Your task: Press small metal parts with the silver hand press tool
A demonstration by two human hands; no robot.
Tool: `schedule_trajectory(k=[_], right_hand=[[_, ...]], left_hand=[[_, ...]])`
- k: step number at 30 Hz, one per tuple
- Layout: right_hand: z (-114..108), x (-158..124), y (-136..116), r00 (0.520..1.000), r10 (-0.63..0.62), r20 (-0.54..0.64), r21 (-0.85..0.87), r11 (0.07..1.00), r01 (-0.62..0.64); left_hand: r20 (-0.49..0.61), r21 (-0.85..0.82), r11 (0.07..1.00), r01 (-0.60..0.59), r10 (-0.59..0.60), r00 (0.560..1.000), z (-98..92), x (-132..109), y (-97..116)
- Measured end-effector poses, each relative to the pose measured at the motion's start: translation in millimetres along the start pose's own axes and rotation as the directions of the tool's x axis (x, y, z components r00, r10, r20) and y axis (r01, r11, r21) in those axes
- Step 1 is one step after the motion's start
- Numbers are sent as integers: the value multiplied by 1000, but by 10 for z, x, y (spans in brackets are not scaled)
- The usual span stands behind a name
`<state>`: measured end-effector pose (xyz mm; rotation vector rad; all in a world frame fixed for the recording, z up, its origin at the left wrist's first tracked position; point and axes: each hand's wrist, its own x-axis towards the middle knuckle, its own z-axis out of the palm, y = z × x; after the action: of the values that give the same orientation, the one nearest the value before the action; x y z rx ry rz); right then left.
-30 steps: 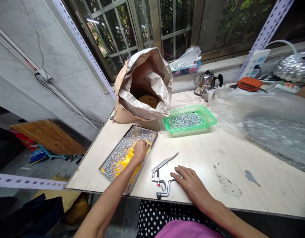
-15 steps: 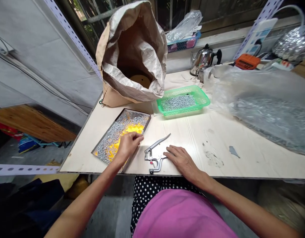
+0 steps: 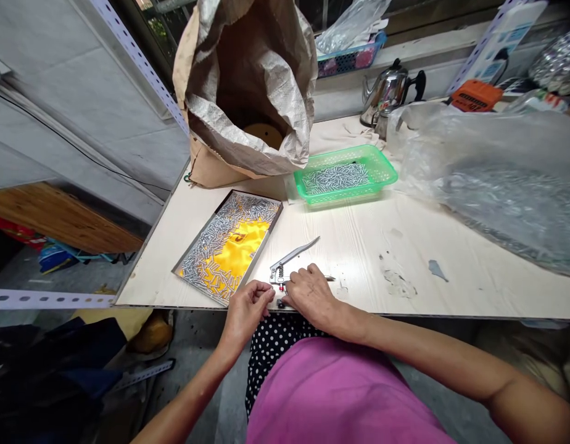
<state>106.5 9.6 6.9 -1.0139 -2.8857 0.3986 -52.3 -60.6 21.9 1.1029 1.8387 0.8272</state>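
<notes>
A pair of metal snap-fastener pliers (image 3: pixel 294 251) lies at the table's front edge, its upper handle raised, with a coil spring and a red part near the jaw. My right hand (image 3: pixel 313 297) covers the lower frame, fingers curled round it near the jaw. Just left of the jaw, my left hand (image 3: pixel 250 307) is closed in a pinch; whatever is between thumb and fingertips is too small to make out. Beside it, a shallow tray (image 3: pixel 260 250) with a yellow bottom holds many small silvery spring-like pieces (image 3: pixel 206 246), pushed mostly to its left and far sides.
Behind stands a green basket (image 3: pixel 382 179) with more small metal pieces. A large open paper sack (image 3: pixel 211 163) rises at the back left. A clear plastic bag (image 3: pixel 498 179) spreads over the right. A metal kettle (image 3: pixel 391 92) and an orange box (image 3: pixel 477 95) are at the back.
My left hand has moved from the tray's right edge toward me, to the pliers' jaw. My right hand has slid left from the handle over the lower frame and curled its fingers.
</notes>
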Motion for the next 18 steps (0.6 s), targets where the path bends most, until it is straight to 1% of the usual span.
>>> schedule_trajectory(k=[3, 6, 8, 13, 15, 17, 18], right_hand=[[-25, 104, -62, 992, 59, 114, 11, 998, -61], [-22, 196, -73, 982, 105, 154, 3, 994, -107], [-11, 246, -72, 981, 100, 165, -18, 995, -98], [-14, 277, -36, 977, 57, 204, -96, 995, -38], [-20, 243, -1, 986, 12, 164, -122, 992, 8], [-19, 203, 46, 990, -109, 91, -132, 984, 120], [-15, 190, 72, 981, -182, 65, -137, 972, 189]], left_hand=[[-19, -85, 995, 47, -49, 999, -11, -43, -99], [-61, -131, 990, 46, -54, 997, -15, -65, -200], [-76, -147, 989, 35, -47, 996, 6, -71, -257], [-61, -186, 982, 31, -43, 997, 108, -68, -345], [-73, -221, 975, 37, -54, 996, 134, -59, -369], [-87, -263, 964, 51, -76, 993, 143, -49, -390], [-90, -284, 957, 62, -91, 992, 144, -47, -397]])
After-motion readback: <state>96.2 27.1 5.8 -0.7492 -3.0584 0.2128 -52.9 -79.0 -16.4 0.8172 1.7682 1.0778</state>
